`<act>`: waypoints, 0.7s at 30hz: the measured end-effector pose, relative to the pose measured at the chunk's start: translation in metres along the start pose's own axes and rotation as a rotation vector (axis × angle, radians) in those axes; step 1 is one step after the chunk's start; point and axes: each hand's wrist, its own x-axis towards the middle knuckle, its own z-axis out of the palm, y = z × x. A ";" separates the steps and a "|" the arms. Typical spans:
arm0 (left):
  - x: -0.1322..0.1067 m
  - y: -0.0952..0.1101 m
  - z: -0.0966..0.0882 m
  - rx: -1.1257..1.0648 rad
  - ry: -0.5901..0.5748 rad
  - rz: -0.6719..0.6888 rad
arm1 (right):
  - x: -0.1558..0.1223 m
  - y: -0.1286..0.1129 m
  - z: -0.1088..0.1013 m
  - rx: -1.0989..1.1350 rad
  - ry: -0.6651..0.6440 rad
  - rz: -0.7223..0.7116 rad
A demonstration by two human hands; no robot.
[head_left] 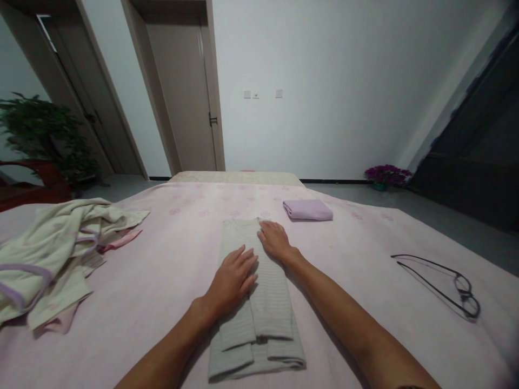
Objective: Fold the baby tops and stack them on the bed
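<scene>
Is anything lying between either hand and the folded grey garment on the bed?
Nothing visible does. The left hand and the right hand both rest flat, directly on the grey garment. The glasses, the folded lilac cloth and the cream clothes pile lie apart from it.

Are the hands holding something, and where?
Nothing is gripped. The left hand lies flat on the middle of the folded grey cloth, the right hand flat near its far edge.
</scene>
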 end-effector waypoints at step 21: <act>-0.005 0.000 0.012 0.304 -0.292 -0.040 | -0.011 0.026 0.004 0.036 -0.287 0.054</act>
